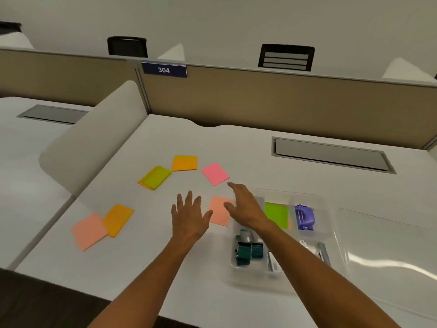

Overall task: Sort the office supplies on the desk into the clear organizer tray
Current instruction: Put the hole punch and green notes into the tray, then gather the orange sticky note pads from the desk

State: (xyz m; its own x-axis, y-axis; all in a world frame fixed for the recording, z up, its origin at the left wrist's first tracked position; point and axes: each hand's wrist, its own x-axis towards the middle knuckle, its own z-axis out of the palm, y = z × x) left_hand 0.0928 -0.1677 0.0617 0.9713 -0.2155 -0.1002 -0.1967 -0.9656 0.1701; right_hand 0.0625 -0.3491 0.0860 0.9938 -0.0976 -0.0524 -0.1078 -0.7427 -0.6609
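Several sticky-note pads lie on the white desk (146, 252): a pink pad (215, 173), an orange pad (184, 163), a yellow-green pad (155, 177), another orange pad (118, 220) overlapping a salmon pad (88, 230), and a salmon pad (220, 210) between my hands. My left hand (189, 215) hovers flat with fingers spread, its thumb next to that salmon pad. My right hand (246, 205) reaches over the tray's left edge, fingers extended toward the pink pad, holding nothing. The clear organizer tray (331, 223) holds a green pad (276, 214), a purple stapler (304, 217) and teal binder clips (247, 253).
A beige partition (260, 100) with a "304" sign (163, 70) lines the desk's far edge. A grey cable hatch (331, 153) sits at the back right. A white rounded divider (94, 143) stands on the left. The desk's front edge runs below my forearms.
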